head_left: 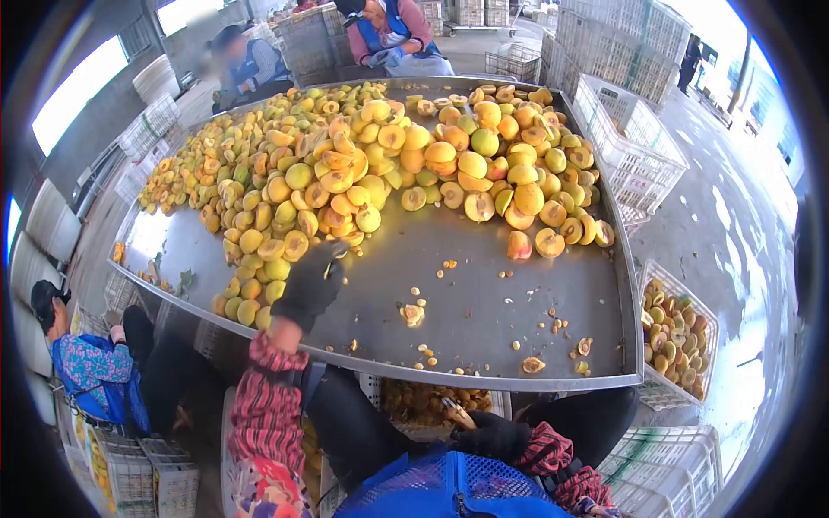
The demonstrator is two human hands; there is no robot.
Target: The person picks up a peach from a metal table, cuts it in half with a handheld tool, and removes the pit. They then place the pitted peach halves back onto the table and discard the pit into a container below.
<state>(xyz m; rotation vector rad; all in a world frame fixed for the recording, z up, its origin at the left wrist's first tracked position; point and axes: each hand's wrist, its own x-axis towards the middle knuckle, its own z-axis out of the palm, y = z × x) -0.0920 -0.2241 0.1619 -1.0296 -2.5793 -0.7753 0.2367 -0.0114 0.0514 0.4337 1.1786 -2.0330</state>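
Note:
My left hand point(309, 287), in a black glove, reaches over the metal table, its fingers stretched out and parted beside the pile of halved yellow peaches point(337, 186). Nothing clearly shows in its grasp. Low in front of my body, above a crate of fruit pieces point(406, 399), my right hand point(494, 436) is closed in a black glove around a small tool with a light handle point(459, 414) and a metal tip. The glove hides part of that handle. Loose pits and a broken peach piece point(412, 314) lie on the tabletop.
A raised rim point(484, 380) borders the table. To the right stand a crate of peach halves point(678, 341) and a white crate point(635, 147). Two people point(397, 39) point(246, 65) work at the far side, and another person point(95, 363) sits at left.

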